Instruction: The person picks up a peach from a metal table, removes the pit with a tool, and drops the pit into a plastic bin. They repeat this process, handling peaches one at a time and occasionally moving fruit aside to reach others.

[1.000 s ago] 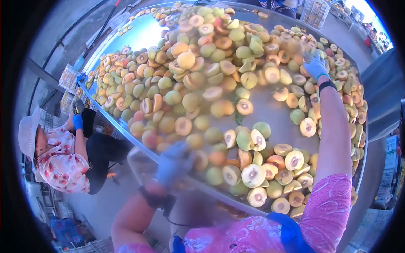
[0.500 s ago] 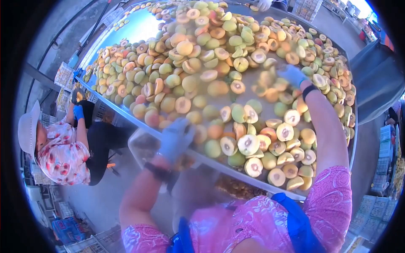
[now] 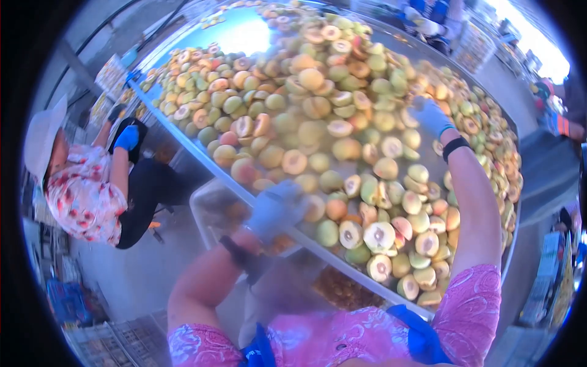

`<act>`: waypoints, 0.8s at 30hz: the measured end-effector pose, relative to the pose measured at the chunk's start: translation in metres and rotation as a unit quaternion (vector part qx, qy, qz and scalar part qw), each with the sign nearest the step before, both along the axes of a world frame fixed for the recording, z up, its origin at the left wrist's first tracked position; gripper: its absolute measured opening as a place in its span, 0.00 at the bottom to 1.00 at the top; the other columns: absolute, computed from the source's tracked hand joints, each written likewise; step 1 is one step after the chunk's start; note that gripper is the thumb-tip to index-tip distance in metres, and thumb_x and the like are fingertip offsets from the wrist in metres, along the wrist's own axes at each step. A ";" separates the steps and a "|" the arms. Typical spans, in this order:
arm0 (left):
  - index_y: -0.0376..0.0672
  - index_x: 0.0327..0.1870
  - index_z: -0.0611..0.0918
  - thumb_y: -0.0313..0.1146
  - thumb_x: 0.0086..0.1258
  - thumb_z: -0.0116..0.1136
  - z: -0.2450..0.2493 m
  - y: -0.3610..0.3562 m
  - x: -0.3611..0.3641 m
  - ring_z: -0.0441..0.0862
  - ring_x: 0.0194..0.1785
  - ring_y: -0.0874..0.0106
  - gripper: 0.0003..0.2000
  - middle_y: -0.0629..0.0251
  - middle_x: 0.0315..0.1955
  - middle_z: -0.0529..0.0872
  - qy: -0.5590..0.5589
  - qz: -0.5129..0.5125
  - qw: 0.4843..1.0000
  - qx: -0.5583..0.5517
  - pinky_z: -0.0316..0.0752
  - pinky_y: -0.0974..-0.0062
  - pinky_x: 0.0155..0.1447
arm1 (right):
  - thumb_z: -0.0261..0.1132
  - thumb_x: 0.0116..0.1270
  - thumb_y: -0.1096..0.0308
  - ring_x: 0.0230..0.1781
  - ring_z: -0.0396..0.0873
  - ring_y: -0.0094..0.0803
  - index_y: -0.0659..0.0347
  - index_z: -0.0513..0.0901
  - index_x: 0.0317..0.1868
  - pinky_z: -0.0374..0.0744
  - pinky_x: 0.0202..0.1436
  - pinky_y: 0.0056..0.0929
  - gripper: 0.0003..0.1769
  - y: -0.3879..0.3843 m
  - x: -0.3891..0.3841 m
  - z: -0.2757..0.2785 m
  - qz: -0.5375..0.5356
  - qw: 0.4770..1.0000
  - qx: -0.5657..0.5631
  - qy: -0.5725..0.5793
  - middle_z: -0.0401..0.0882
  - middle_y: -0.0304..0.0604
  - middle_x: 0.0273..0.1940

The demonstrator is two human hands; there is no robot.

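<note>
My left hand, in a pale glove, is at the near edge of the metal table. It is right beside a peach, its fingers smeared by motion. My right hand, gloved too, reaches out over the pile with fingers extended among halved peaches. Many cut peaches lie before me, several with the brown pit showing, such as one pale half. Whole-looking yellow-green and reddish ones lie among them.
A clear plastic bin stands under the table edge below my left hand. To the left sits a co-worker in a floral shirt and hat, with a blue glove. Stacked crates stand behind. A grey sheet hangs at right.
My right hand has moved back from the loose halves it was sweeping; those peaches now lie closer to me. My left hand has shifted slightly right along the edge. The view has turned slightly.
</note>
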State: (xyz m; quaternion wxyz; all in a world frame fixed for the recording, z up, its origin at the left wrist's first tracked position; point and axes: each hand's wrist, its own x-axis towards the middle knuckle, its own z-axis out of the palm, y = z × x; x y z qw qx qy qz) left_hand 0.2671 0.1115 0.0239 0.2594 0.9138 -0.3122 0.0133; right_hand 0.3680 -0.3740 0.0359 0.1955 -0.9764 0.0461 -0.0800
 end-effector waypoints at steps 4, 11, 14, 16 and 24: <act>0.46 0.36 0.80 0.39 0.64 0.60 -0.008 0.001 0.001 0.82 0.35 0.58 0.08 0.59 0.33 0.81 0.012 -0.046 0.996 -0.071 0.77 0.61 0.38 | 0.62 0.66 0.54 0.63 0.73 0.42 0.68 0.74 0.61 0.68 0.68 0.37 0.30 -0.049 0.068 -0.056 0.030 0.986 0.146 -0.073 0.76 0.54 0.61; 0.45 0.35 0.78 0.43 0.64 0.57 0.009 -0.005 -0.002 0.82 0.36 0.56 0.11 0.59 0.34 0.80 0.071 0.014 0.997 0.031 0.77 0.58 0.39 | 0.61 0.70 0.61 0.49 0.75 0.29 0.67 0.78 0.58 0.73 0.55 0.28 0.22 -0.101 0.132 -0.129 0.021 0.926 0.375 0.033 0.80 0.40 0.52; 0.46 0.35 0.78 0.40 0.65 0.59 0.011 -0.005 -0.004 0.81 0.32 0.56 0.08 0.62 0.32 0.79 0.047 0.016 0.999 0.015 0.76 0.58 0.36 | 0.63 0.67 0.55 0.45 0.75 0.30 0.69 0.77 0.58 0.73 0.51 0.29 0.27 -0.092 0.124 -0.131 -0.068 0.955 0.282 0.059 0.80 0.41 0.49; 0.46 0.34 0.79 0.41 0.64 0.59 0.007 -0.004 -0.003 0.82 0.32 0.57 0.09 0.62 0.31 0.79 0.027 0.014 1.000 0.000 0.77 0.59 0.36 | 0.64 0.66 0.54 0.46 0.75 0.32 0.71 0.75 0.57 0.74 0.51 0.32 0.29 -0.070 0.114 -0.112 -0.005 0.964 0.237 0.124 0.80 0.47 0.50; 0.46 0.33 0.80 0.43 0.64 0.57 0.004 -0.003 -0.006 0.82 0.34 0.57 0.11 0.61 0.33 0.81 0.016 0.031 0.999 0.018 0.78 0.60 0.38 | 0.65 0.62 0.67 0.57 0.76 0.36 0.67 0.73 0.61 0.73 0.62 0.32 0.27 -0.016 0.057 -0.134 0.050 0.970 0.234 0.046 0.79 0.50 0.56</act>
